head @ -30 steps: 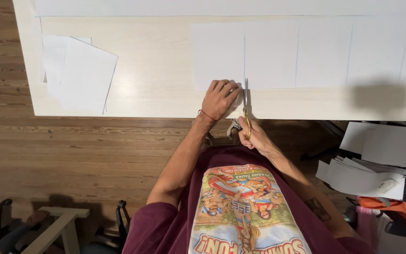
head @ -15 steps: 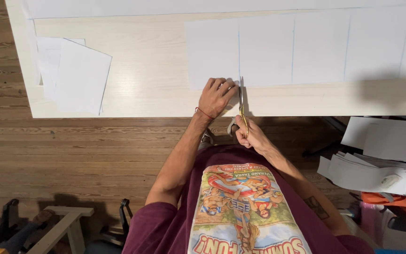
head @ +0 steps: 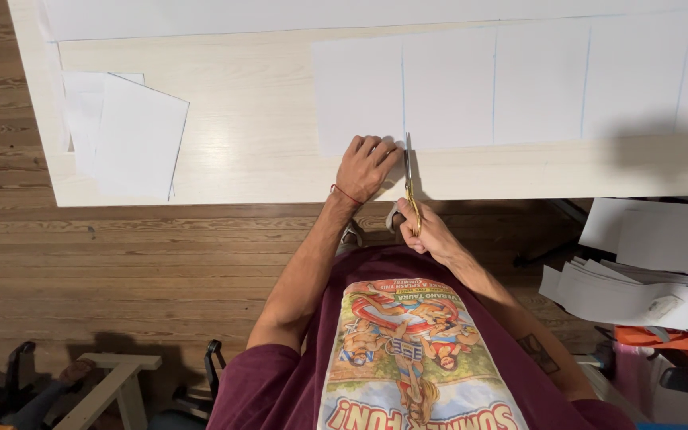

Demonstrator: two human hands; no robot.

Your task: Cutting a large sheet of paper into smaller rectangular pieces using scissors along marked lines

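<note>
Head camera looks down as our left hand (head: 366, 167) presses flat, fingers spread, on the long white paper strip ruled with blue lines (head: 503, 87) lying on the pale wooden table (head: 248, 143). Our right hand (head: 426, 231) grips gold-handled scissors (head: 409, 183), blades at the strip's near edge on a blue line. A stack of white sheets (head: 125, 131) lies well to the left.

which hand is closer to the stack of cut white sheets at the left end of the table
Left. The left hand presses the long paper strip, well right of the stack of cut sheets; the right hand holds the scissors farther right.
</note>
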